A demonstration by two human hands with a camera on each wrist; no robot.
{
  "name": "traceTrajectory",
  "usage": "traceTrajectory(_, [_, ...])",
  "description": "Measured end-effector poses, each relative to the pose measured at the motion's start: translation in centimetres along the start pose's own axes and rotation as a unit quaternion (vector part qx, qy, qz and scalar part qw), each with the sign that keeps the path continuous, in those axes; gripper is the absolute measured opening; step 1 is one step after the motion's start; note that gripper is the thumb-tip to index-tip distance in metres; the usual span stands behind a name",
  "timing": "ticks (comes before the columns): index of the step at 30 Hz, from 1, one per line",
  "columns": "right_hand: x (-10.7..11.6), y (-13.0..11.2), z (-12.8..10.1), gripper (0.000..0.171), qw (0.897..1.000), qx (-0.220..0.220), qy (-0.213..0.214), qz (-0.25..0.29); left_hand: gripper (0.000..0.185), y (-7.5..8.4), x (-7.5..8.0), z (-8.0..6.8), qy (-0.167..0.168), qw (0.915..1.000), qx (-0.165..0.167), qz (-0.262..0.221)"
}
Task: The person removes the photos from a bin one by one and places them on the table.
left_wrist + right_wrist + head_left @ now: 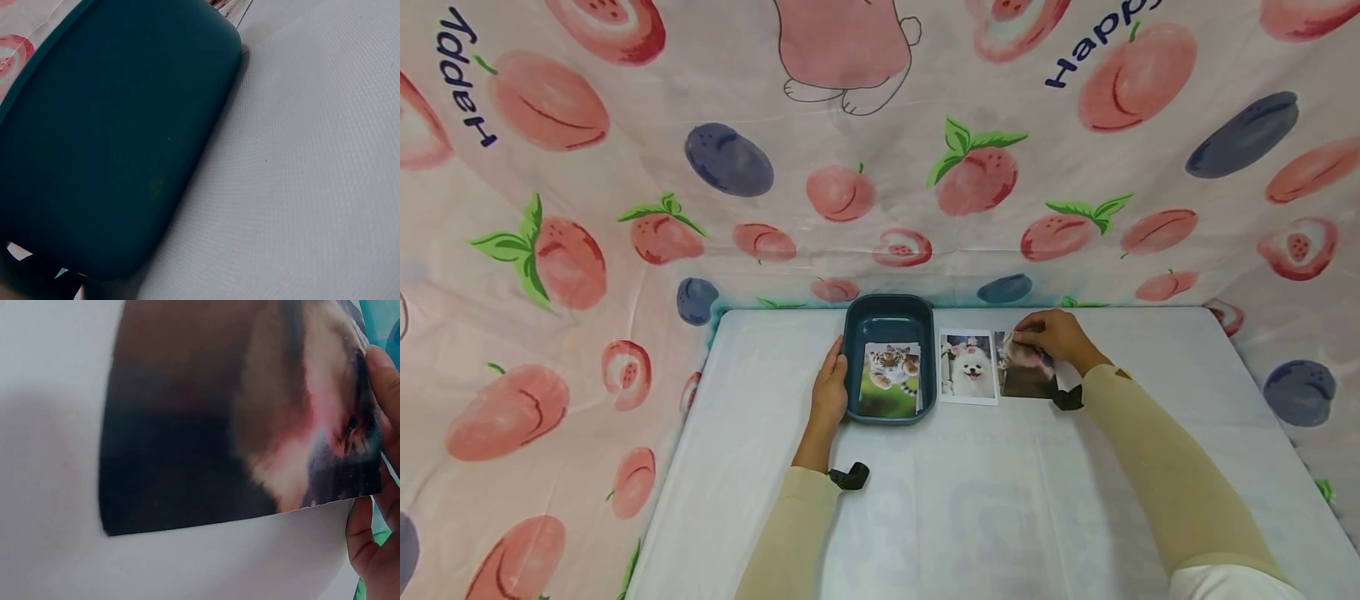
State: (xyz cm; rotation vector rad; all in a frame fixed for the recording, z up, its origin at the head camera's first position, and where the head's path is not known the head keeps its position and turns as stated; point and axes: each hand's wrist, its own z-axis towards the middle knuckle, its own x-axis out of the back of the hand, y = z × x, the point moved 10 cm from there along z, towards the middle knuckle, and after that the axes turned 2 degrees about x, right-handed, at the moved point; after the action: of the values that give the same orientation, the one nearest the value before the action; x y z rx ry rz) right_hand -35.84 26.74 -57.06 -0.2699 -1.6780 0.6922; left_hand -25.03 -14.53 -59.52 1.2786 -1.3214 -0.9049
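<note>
1. A teal tray (pixel 889 312) on a white table (pixel 985 500) already holds a tiger photo (pixel 892 379); a white-dog photo (pixel 968 367) and a brown-animal photo (pixel 1026 371) remain outside it, so sorting looks partly done.
2. The left hand (pixel 829 392) rests flat, fingers straight, against the tray's left wall; the right hand (pixel 1054 335) pinches the brown-animal photo's far edge.
3. That glossy, blurred print curls upward, just right of the dog photo.

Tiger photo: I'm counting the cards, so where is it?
Head view: the tiger photo lies inside the blue tub, left of the white dog photo.
</note>
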Motion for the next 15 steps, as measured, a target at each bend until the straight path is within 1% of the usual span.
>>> traceTrajectory(4, [0.2,-0.2,0.1,0.025,1.0,0.008,0.013,-0.009,0.05,0.3,0.1,-0.1,0.002,0.9999,-0.01,-0.003])
traceTrajectory(7, [0.4,-1.1,0.2,0.024,1.0,0.016,0.013,-0.005,0.05,0.4,0.1,-0.2,0.002,0.9999,-0.016,-0.003])
traceTrajectory(12, [0.4,-4.4,0.8,0.031,0.999,0.026,-0.004,0.027,0.05,0.3,0.2,-0.2,0.002,0.9999,-0.011,-0.003])
traceTrajectory(15, [0.2,-6.5,1.4,0.036,0.998,0.04,-0.01,0.042,0.05,0.2,0.1,-0.1,0.002,0.9999,-0.01,-0.006])
